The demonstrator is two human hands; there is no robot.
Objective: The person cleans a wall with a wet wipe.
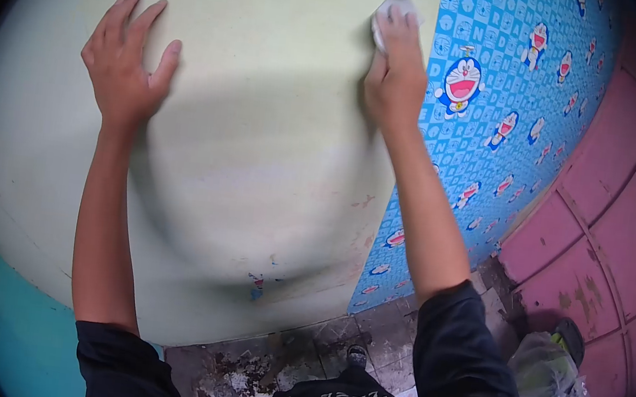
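Note:
A pale cream wall (246, 143) fills most of the view in front of me. My left hand (126, 59) lies against it at the upper left, fingers spread and holding nothing. Higher up on the right, my right hand (398, 78) presses a white cloth or pad (396, 10) to the wall; its exact kind is hard to make out. Just right of that hand runs the edge of blue wallpaper (494, 101) with cartoon cat figures. Small torn coloured scraps (257, 284) and faint marks show low on the cream surface.
To the right stands a pink panelled surface (598, 222) with scuffed paint. A clear plastic bag (547, 389) with something green inside sits at the lower right, beside a dark sandal-like item (570, 341). The tiled floor (316, 351) is dirty and stained. Teal wall (6, 320) shows at lower left.

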